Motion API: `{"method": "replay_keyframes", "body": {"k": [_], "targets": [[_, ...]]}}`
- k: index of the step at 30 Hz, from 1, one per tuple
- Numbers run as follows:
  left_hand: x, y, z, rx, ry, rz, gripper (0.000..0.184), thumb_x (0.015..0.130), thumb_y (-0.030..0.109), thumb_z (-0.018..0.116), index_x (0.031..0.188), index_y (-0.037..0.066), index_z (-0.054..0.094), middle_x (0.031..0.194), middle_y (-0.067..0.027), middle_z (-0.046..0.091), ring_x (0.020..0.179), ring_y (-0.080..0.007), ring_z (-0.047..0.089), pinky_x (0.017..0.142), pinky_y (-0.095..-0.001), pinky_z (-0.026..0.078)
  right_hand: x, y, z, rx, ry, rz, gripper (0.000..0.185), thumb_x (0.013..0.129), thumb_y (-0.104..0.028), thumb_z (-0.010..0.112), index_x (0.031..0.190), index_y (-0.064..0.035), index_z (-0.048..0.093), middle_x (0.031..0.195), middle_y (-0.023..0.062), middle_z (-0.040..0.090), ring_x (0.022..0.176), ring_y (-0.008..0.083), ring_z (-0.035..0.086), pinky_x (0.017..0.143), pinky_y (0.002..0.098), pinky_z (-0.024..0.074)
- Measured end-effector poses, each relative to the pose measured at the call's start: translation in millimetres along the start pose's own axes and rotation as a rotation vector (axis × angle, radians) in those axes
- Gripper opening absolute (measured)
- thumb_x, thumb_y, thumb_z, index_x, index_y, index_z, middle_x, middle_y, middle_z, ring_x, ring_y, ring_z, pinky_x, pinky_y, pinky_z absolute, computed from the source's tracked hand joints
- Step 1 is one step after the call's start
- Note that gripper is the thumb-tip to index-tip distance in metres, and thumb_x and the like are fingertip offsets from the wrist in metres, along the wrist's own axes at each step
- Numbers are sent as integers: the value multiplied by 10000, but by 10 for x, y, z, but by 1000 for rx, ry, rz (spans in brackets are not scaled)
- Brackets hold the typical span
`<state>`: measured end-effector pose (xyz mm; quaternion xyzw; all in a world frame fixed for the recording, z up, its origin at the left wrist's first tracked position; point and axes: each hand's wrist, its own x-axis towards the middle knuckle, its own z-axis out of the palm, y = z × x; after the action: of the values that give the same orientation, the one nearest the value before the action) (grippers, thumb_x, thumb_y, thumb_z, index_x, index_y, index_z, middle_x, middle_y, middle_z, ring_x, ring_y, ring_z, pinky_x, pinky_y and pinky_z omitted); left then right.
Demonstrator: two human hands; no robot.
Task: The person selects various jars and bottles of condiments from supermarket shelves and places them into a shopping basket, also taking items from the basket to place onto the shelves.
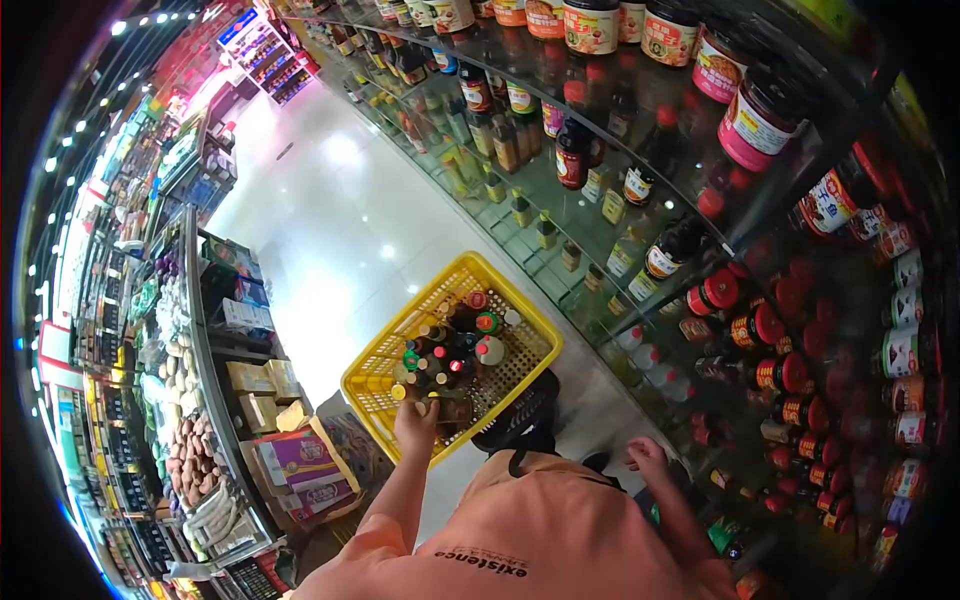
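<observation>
My left hand (415, 428) is closed at the near left side of a yellow plastic basket (527, 302). It seems to grip a dark glass bottle (456, 409) lying inside that side, though the fingers partly hide the hold. A yellow cap (398, 391) shows just beyond the fingertips. Several bottles stand upright in the basket, among them one with a green-and-red cap (487, 322) and a pale one with a red cap (490, 350). My right hand (648, 459) hangs low by the shelves on the right, loosely open and holding nothing.
Glass shelves (590, 130) of sauce bottles and jars run along the right. On the left stands a produce stand (195, 450) with cardboard boxes (305, 470) below it. A shiny tiled floor (330, 190) stretches ahead to a lit display rack (268, 60).
</observation>
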<state>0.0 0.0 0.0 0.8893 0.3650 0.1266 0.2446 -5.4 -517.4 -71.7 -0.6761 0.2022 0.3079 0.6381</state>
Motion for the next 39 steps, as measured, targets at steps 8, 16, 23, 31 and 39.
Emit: {"method": "replay_keyframes", "body": {"k": [8, 16, 23, 31, 39], "targets": [[124, -25, 406, 491, -403, -8, 427, 793, 482, 749, 877, 69, 681, 891, -139, 727, 864, -338, 702, 750, -461, 545, -172, 377, -253, 58, 173, 126, 228, 944, -149, 657, 1140, -43, 610, 958, 88, 690, 754, 176, 695, 607, 298, 541], [149, -124, 676, 798, -691, -79, 543, 856, 537, 589, 1064, 67, 764, 1079, -162, 746, 1037, -309, 716, 860, -442, 541, -516, 657, -540, 108, 306, 127, 231, 962, -185, 635, 1161, -74, 600, 985, 78, 686, 808, 183, 706, 650, 310, 541], [167, -529, 1164, 798, -697, -59, 520, 807, 483, 656, 1086, 55, 751, 1125, -172, 735, 1086, -350, 697, 922, -479, 544, -1060, 204, -913, 215, 506, -117, 213, 990, -132, 628, 1185, -50, 606, 1012, 58, 705, 870, 156, 698, 722, 292, 543], [-268, -192, 822, 717, -581, 274, 487, 826, 406, 712, 1144, 37, 696, 1088, -178, 731, 988, -334, 714, 852, -465, 555, -2190, -400, -1714, 297, 1095, -547, 151, 973, -50, 613, 1118, -12, 631, 930, 36, 674, 839, 132, 659, 760, 279, 546], [-220, 28, 715, 558, -671, 105, 571, 859, 488, 684, 1259, 83, 639, 1144, -193, 714, 990, -343, 711, 852, -475, 553, -2871, -732, -2833, -447, 1628, -347, 457, 876, -96, 705, 1297, -30, 541, 1149, 160, 608, 964, 302, 629, 812, 393, 534]]}}
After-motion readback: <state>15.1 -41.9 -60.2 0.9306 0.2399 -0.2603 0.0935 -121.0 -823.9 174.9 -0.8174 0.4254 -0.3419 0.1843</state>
